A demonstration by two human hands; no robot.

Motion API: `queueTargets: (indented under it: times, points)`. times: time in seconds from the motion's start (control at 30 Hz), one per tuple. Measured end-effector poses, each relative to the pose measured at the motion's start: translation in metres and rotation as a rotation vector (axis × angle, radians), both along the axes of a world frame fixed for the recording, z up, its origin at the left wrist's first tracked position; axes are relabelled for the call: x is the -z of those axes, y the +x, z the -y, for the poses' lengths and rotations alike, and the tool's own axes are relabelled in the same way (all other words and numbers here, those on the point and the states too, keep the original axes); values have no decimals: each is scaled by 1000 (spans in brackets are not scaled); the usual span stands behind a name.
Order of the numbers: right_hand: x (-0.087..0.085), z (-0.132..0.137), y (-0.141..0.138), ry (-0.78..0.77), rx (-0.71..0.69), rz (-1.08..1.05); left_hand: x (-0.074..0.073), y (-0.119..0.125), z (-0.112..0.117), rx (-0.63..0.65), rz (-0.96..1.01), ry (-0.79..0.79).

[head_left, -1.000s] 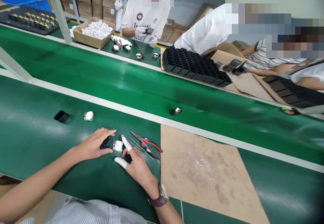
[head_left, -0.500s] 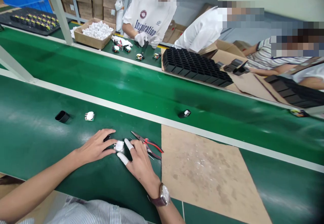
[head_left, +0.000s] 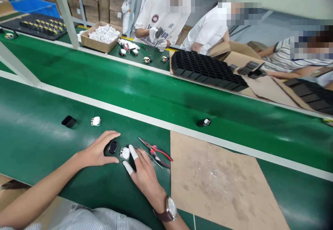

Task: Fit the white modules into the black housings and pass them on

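Observation:
My left hand (head_left: 97, 151) is open, thumb and fingers spread around a small black case (head_left: 112, 147) on the green bench, with gaps between. Just right of that case lies a small circuit board (head_left: 125, 153) topped with a white blob. My right hand (head_left: 144, 169), with white finger cots on thumb and index finger, is at the board's right side; its fingers are apart, and the index fingertip seems to touch the board. Beside this hand are red-and-black long-nose pliers (head_left: 153, 149) and a thin metal tool (head_left: 157, 162), partly hidden by the fingers.
Further left stand an empty black case (head_left: 68, 121) and another white-topped board (head_left: 96, 121). A brown cardboard sheet (head_left: 221, 178) covers the bench at right. On the green conveyor (head_left: 145, 84) lies a filled black case (head_left: 204, 122). Co-workers sit across, near black cases (head_left: 208, 70).
My left fingertips have left the board and opened around the black case. My right hand stays by the board. Across the belt, a gloved co-worker has lifted a dark case. The view has shifted slightly.

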State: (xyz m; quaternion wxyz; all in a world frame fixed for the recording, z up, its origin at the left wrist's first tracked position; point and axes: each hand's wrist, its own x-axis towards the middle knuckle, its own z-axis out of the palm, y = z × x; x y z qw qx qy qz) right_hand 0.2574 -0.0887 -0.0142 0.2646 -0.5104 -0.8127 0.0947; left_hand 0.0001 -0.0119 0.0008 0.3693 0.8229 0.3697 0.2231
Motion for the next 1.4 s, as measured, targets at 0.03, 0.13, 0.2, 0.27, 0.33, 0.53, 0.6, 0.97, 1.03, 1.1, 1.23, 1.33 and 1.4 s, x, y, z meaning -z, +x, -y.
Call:
queueTargets:
  times: [0.03, 0.13, 0.2, 0.27, 0.33, 0.53, 0.6, 0.97, 1.03, 1.1, 1.23, 1.33, 1.4]
  points:
    - [0, 0, -2, 13, 3, -10, -2, -4, -1, -12, 14, -20]
    - [0, -1, -5, 61, 11, -60, -9, -14, -2, -22, 38, -63]
    - [-3, -1, -7, 89, 21, -107, -14, -16, -1, 0, 50, -76]
    - [-8, -1, -8, 104, 41, -150, -15, -14, 2, 39, 66, -76]
    - [-15, 0, -8, 111, 57, -181, -12, -9, 6, 54, 67, -63]
    - [-31, 3, -6, 106, 84, -188, -4, -7, 9, -50, -79, 41]
    - [-32, 5, -4, 107, 89, -183, -6, -12, 6, -21, -79, 10]
    - [-35, 7, -20, 62, 36, -219, 0, -2, 8, 60, 52, 73]
    - [-37, 6, -23, 94, 23, -153, 2, 0, 11, 61, 49, 95]
    - [-40, 6, -24, 111, 16, -104, 2, 1, 12, 53, 30, 106]
    - [-46, 7, -25, 106, 14, -69, 1, -1, 12, 28, 21, 123]
    - [-48, 6, -26, 125, 4, -58, 1, 0, 11, 33, 31, 133]
    - [-49, 5, -28, 136, -2, -48, 1, 0, 12, 41, 33, 144]
